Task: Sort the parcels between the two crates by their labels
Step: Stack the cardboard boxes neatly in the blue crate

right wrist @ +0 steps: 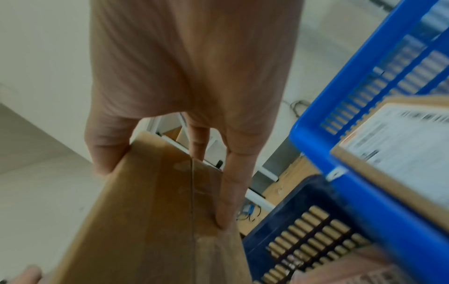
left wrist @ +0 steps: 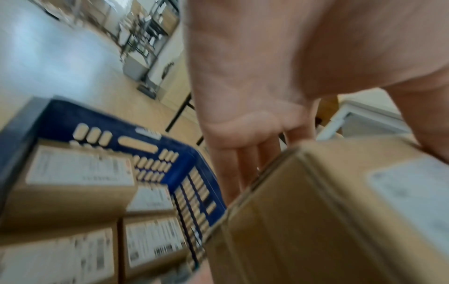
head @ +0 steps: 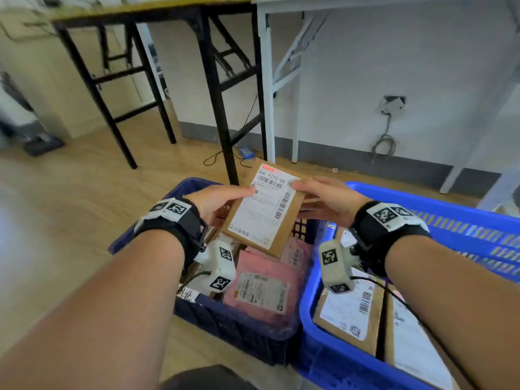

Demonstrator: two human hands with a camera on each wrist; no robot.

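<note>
A flat brown cardboard parcel (head: 267, 209) with a white shipping label is held tilted above the dark blue crate (head: 233, 327). My left hand (head: 219, 201) grips its left edge, thumb on the label. My right hand (head: 326, 201) grips its right edge, thumb on top and fingers beneath. The left wrist view shows the parcel (left wrist: 328, 221) over the fingers (left wrist: 245, 169). In the right wrist view the fingers (right wrist: 230, 188) lie along the parcel's underside (right wrist: 157, 221). To the right stands the bright blue crate (head: 464, 218) with labelled brown parcels (head: 349, 316).
The dark crate holds a pink mailer (head: 261, 294) and several labelled boxes (left wrist: 80, 173). A black folding table (head: 213, 88) and a white table (head: 267, 88) stand just behind the crates. A cable and a small blue device (head: 246, 152) lie on the wooden floor.
</note>
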